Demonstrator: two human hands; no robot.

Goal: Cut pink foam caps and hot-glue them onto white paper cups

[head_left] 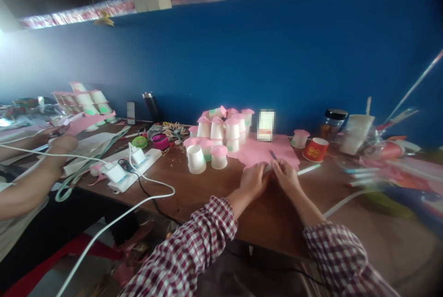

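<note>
My left hand [252, 179] and my right hand [285, 173] meet on the brown table [214, 190], fingers curled together around a small pale thing that I cannot make out. They rest at the near edge of a pink paper sheet [268, 149]. A thin dark tool [272, 154] lies on the sheet just beyond my fingers. A white stick [308, 169] lies right of my right hand. White paper cups with pink tops [221, 130] stand piled to the left of the sheet.
A red cup [315, 149], a jar [332, 122] and blurred clutter sit at the right. A white power strip [133, 167] with cables lies at the left. Another person's arm [34, 172] works at the far left, near more stacked cups [85, 100].
</note>
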